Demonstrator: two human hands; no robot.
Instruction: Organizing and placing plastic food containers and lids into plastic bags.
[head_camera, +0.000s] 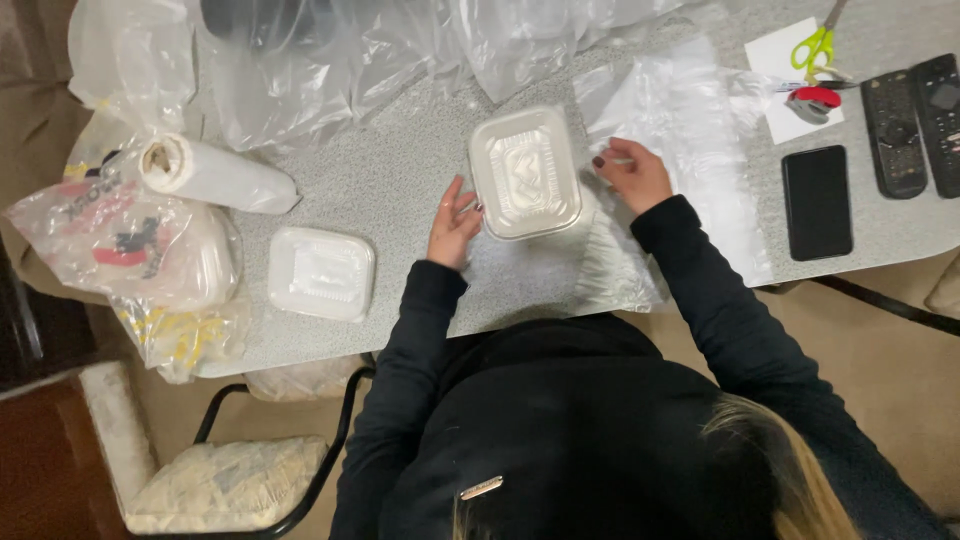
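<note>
On the grey table (400, 170), left hand (452, 225) touches the foil container (524, 172).

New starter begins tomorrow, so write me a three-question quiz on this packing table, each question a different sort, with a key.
1. True or false: the person's left hand touches the side of the lidded rectangular foil container.
2. Which lies nearest the table's right edge? A) the black smartphone B) the two black remote controls C) the roll of clear plastic bags
3. Fill in: the right hand rests on a sheet of clear ____ beside the container.

Key: 1 true; 2 B; 3 plastic.
</note>
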